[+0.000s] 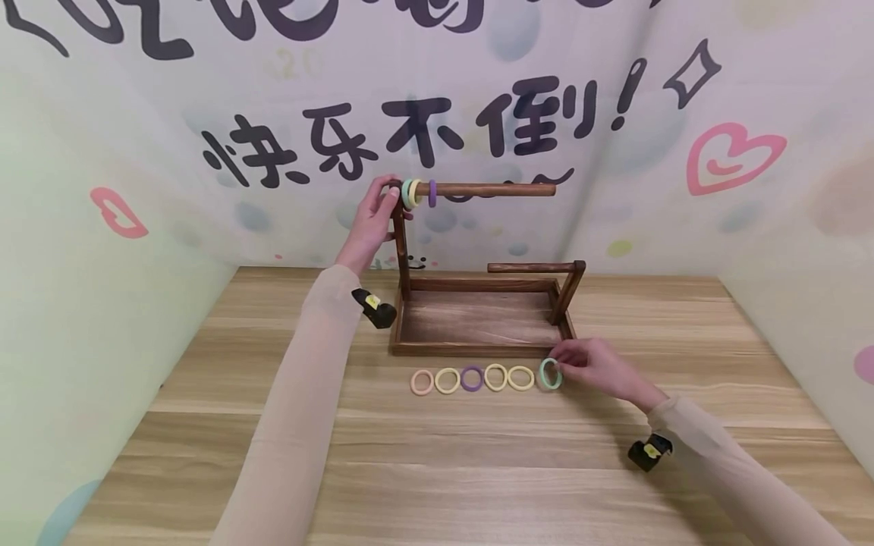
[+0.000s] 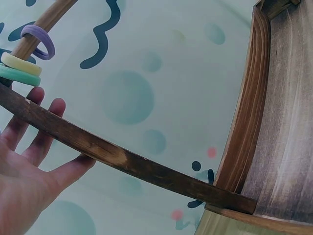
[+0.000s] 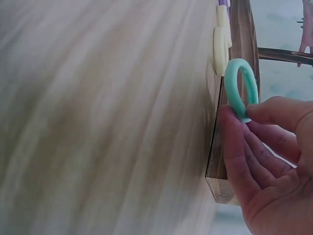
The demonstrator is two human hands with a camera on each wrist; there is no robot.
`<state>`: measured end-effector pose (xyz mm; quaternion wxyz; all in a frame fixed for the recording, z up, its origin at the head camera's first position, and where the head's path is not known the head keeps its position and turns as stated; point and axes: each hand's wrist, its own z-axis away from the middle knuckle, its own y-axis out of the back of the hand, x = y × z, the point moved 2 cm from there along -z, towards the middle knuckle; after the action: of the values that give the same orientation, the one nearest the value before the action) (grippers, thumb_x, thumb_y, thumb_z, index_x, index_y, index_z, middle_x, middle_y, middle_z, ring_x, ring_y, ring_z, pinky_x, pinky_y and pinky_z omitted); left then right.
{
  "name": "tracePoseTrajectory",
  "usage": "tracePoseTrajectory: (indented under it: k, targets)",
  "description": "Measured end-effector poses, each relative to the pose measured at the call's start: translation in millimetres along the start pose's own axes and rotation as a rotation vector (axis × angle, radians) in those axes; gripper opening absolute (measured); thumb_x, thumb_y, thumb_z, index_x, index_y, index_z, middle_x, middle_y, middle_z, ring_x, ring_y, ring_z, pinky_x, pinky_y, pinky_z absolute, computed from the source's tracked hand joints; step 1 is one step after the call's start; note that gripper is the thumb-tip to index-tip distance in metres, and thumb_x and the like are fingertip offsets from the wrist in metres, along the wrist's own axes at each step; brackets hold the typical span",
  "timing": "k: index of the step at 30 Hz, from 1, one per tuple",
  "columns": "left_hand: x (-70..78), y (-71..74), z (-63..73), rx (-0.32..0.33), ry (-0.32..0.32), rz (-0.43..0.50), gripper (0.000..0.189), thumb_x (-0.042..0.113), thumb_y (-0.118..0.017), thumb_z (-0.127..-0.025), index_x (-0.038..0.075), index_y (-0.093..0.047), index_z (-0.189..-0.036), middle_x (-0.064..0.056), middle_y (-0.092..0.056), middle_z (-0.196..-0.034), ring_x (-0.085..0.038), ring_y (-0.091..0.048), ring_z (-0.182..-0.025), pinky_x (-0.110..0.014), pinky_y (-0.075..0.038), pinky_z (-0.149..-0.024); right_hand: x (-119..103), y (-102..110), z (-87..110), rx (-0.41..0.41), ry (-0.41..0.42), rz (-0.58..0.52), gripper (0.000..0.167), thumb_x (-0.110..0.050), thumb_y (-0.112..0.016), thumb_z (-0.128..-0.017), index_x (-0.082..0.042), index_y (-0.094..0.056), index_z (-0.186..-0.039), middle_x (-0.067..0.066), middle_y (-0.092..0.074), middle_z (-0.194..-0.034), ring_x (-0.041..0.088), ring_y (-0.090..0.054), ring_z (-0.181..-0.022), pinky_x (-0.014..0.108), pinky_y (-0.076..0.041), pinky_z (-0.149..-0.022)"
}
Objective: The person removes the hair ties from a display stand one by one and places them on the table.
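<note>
My right hand (image 1: 601,368) pinches a mint-green hair tie (image 3: 235,88) between thumb and fingers, holding it upright near the front right corner of a dark wooden stand (image 1: 471,349). With my left hand (image 1: 372,220) I hold the top of the stand's tall left post (image 2: 112,154), some fingers behind it. On the upper rod (image 1: 498,190) hang a green hair tie (image 2: 22,76), a yellow one (image 2: 22,63) and a purple one (image 2: 46,44). Several more lie in a row before the stand, from a pink hair tie (image 1: 422,382) to a yellow one (image 1: 521,378).
A shorter rod (image 1: 529,268) reaches leftward from the right post (image 1: 568,294), above the stand's shallow tray. The stand is on a wood-grain table (image 1: 437,470). Behind it hangs a printed backdrop (image 1: 437,83) with large dark characters, and pale walls flank the table.
</note>
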<state>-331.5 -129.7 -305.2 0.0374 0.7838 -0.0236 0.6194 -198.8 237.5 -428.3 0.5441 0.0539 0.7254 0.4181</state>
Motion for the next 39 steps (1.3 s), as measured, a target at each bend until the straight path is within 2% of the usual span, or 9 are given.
tracePoseTrajectory:
  k: [7,24,34,39]
  targets:
    - [0.1,0.2,-0.6,0.007,-0.002,0.011,0.032,0.029,-0.043,-0.105,0.018,-0.045,-0.135,-0.007,-0.060,-0.102,-0.020,-0.060,-0.089,-0.044,-0.048,-0.072,0,-2,-1.9,-0.017,-0.004,-0.008,0.011,0.003,-0.065,-0.089,0.007,-0.065,-0.099,0.010,-0.068,-0.089,0.021,-0.066,-0.081,0.026,-0.053,-0.068]
    - [-0.6,1.1,-1.6,0.005,0.009,0.002,0.032,0.031,-0.043,-0.104,0.020,-0.046,-0.134,-0.007,-0.061,-0.102,-0.021,-0.061,-0.092,-0.044,-0.047,-0.073,-8,8,0.4,-0.018,0.026,0.115,0.017,-0.002,-0.065,-0.090,0.005,-0.067,-0.105,0.010,-0.070,-0.094,0.016,-0.065,-0.083,0.029,-0.053,-0.071]
    - [-1.5,1.1,-1.2,0.008,0.014,-0.003,0.032,0.031,-0.042,-0.105,0.020,-0.045,-0.134,-0.006,-0.060,-0.102,-0.021,-0.061,-0.091,-0.042,-0.046,-0.071,-16,14,-3.9,0.042,0.021,0.078,0.017,-0.006,-0.066,-0.091,0.002,-0.068,-0.107,0.008,-0.070,-0.095,0.017,-0.065,-0.085,0.030,-0.052,-0.071]
    - [-1.7,0.8,-0.4,0.008,0.009,-0.001,0.032,0.031,-0.042,-0.105,0.020,-0.045,-0.135,-0.006,-0.060,-0.102,-0.021,-0.061,-0.092,-0.042,-0.046,-0.071,-17,15,-8.5,0.043,0.010,0.060,0.019,-0.008,-0.065,-0.093,0.000,-0.068,-0.110,0.009,-0.070,-0.098,0.017,-0.066,-0.087,0.029,-0.052,-0.073]
